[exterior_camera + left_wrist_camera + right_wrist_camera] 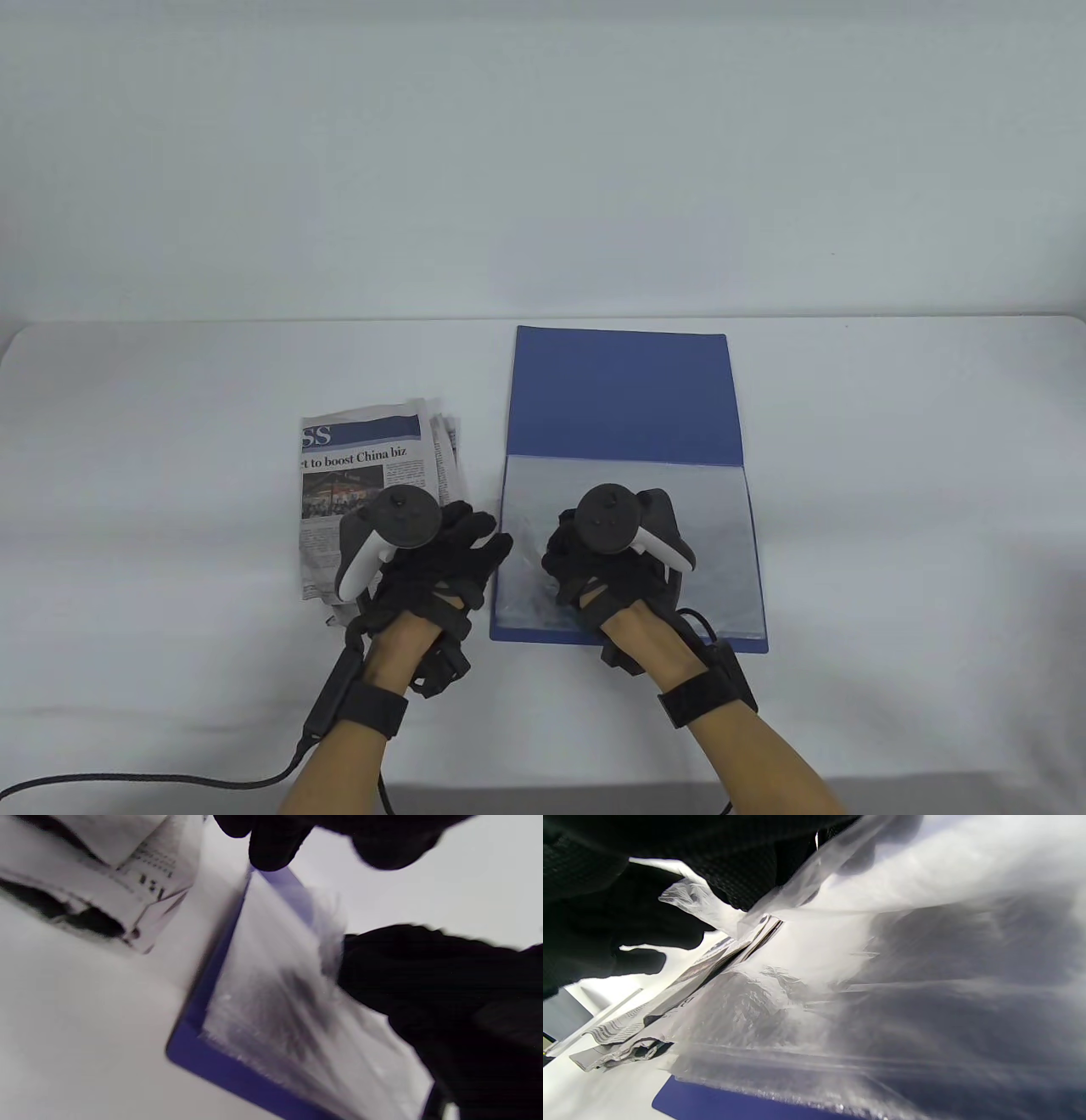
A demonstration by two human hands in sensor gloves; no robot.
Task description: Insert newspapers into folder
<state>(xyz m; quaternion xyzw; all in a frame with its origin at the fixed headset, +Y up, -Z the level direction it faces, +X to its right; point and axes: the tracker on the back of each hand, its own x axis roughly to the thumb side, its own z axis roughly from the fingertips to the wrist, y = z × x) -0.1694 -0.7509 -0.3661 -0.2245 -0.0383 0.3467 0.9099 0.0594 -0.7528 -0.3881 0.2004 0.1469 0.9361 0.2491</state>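
Note:
A folded stack of newspapers [365, 484] lies on the white table, left of an open blue folder [624, 395]. The folder's cover is flipped away from me and its clear plastic sleeves [721, 543] face up. My left hand [484, 552] hovers over the newspapers' near right corner, fingers spread toward the folder's left edge, holding nothing. My right hand [560, 556] is at the sleeves' left side. In the right wrist view its fingers [721, 878] pinch and lift the edge of a clear sleeve [840, 955]. The left wrist view shows the lifted sleeve [275, 984] and the newspapers [127, 891].
The white table [891, 509] runs to a pale back wall. A black cable [170, 777] trails from my left wrist along the near left edge.

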